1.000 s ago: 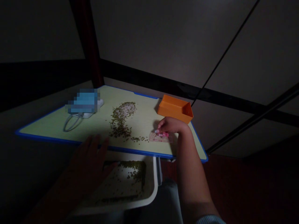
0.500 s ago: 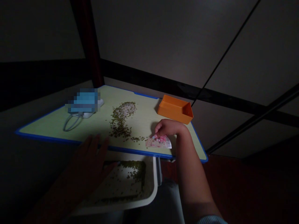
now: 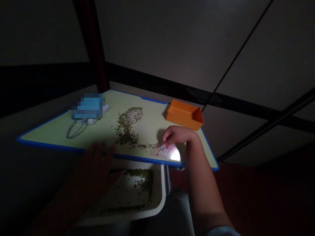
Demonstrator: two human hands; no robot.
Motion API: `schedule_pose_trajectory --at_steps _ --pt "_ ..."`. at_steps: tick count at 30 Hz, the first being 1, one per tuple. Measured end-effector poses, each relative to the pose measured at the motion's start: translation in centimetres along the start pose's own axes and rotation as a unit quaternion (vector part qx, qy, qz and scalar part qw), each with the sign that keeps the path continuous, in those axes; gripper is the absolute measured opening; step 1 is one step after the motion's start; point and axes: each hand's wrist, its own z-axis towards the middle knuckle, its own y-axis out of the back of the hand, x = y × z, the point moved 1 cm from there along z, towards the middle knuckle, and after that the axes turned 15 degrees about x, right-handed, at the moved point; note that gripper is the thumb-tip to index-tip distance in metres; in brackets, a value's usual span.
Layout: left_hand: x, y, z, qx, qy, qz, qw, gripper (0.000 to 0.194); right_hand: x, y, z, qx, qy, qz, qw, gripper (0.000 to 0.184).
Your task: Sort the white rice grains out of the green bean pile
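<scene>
My right hand (image 3: 176, 135) pinches a clear half-round protractor (image 3: 169, 153) with pink markings, low over the right front of the table. Light glares off its right end. Left of it, a thin trail of small green beans (image 3: 145, 146) leads to a larger scatter of green and pale grains (image 3: 129, 123). My left hand (image 3: 95, 164), dark in shadow, has its fingers spread near the table's front edge, above the left side of a white tray (image 3: 161, 196). Nothing shows in that hand.
An orange open box (image 3: 183, 118) stands at the table's back right. On the left lies a blurred blue item (image 3: 88, 106) on a white object with a looped cable (image 3: 76, 129). Green beans (image 3: 142, 177) lie in the tray below the blue-edged table (image 3: 51, 131).
My right hand has drawn the protractor slightly toward the front edge and tilted it, so it now catches the light. My left hand has stayed in place.
</scene>
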Motion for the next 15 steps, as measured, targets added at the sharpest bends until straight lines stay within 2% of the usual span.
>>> schedule_pose_trajectory --at_steps 6,15 --pt "-0.1 0.38 0.04 0.005 0.005 -0.004 1.0 0.075 0.24 0.31 -0.68 -0.062 -0.052 -0.056 0.995 0.014" --pt "-0.1 0.44 -0.02 0.014 0.006 -0.001 1.0 0.075 -0.05 0.44 -0.54 -0.097 -0.089 -0.099 0.986 0.015"
